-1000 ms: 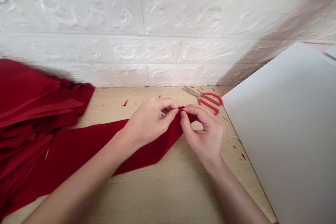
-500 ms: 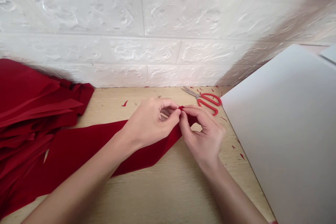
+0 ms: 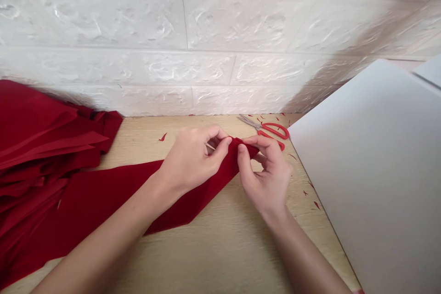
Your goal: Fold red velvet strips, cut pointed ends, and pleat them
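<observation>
Two-handed, we pinch the red cloth (image 3: 228,170), thumb to forefinger, between our left hand (image 3: 193,161) and right hand (image 3: 266,174). We should hold its edge evenly taut (soft fabric likely slips).

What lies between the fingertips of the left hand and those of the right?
The head view shows a short stretch of red cloth between the left hand and the right hand, its edge pinched by both.

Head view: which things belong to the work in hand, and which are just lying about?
In use:
- red cloth strip, pinched by left hand and right hand

Lying about, untouched:
- red-handled scissors
- red scraps
- red cloth pile, perhaps joined to the strip
</observation>
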Tool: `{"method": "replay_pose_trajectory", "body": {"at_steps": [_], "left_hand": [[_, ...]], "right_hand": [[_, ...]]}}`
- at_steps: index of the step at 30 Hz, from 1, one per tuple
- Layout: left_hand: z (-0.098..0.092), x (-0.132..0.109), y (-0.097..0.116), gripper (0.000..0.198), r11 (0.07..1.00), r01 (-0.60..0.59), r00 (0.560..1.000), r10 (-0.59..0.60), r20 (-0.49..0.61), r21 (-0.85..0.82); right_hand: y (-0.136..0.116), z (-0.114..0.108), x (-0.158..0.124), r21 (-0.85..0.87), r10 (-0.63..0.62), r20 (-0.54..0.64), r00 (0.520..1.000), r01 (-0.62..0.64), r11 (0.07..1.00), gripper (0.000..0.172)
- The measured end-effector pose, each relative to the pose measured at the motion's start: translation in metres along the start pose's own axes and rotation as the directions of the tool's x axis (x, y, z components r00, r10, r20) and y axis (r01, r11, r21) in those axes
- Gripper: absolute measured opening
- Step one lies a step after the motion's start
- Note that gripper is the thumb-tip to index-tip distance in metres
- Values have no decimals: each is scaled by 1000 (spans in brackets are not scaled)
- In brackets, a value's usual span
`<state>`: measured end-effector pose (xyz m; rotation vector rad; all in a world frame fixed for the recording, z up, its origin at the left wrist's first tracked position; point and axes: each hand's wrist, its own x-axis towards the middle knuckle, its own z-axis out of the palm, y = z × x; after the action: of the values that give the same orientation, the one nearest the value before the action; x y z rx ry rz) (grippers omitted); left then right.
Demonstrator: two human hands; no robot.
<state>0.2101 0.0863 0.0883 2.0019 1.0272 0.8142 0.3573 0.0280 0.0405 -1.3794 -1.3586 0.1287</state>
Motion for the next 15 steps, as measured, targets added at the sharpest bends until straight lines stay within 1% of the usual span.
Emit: {"method": "replay_pose_trajectory", "body": {"at_steps": [4,9,12,15], "left_hand": [[-6,1,-1,21,999,-23,998,25,-52,47],[-10,2,-2,19,993,-29,997,38,-74,113],[-7,2,-5,16,982,-53,993,70,-93,182],[-4,1,-10,16,936,-156,978,192,-84,315]], "right_hand": [[4,-4,4,2,17,37,999,-17,1000,1],[4,-6,6,-45,6,69,998,-3,999,4],[6,-6,6,-131,-78,79,994,88,988,1],[12,-7,6,-203,-168,114,979,188,961,8]]}}
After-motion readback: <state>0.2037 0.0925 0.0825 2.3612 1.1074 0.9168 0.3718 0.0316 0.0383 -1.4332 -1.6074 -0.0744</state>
